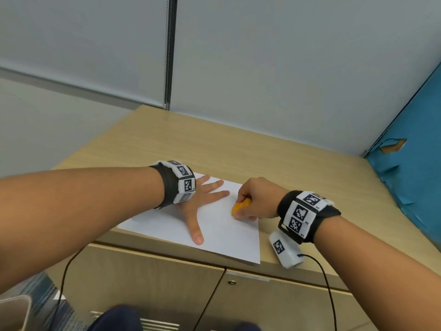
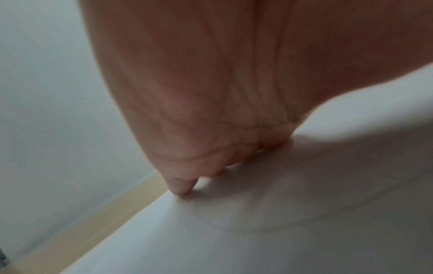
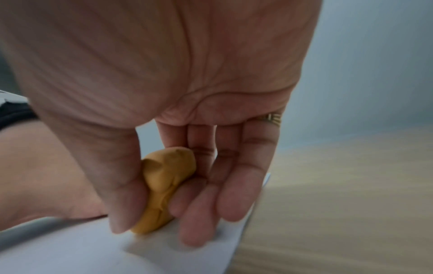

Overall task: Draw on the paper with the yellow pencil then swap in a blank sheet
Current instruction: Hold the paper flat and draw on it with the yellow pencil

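The right grip (image 3: 150, 209) pinches a stubby, lumpy yellow pencil (image 3: 164, 187); its tip is hidden under the thumb, on the white paper sheet (image 1: 222, 237). Just left, the left grip (image 1: 202, 199) presses flat, fingers spread. Light wooden table (image 1: 238, 149), grey wall behind.

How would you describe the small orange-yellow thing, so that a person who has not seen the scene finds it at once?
Start at the wooden cabinet top and find the white paper near its front edge. The right hand pinches a stubby orange-yellow lump against that sheet. It is the only coloured thing on the paper; the left hand lies flat beside it.
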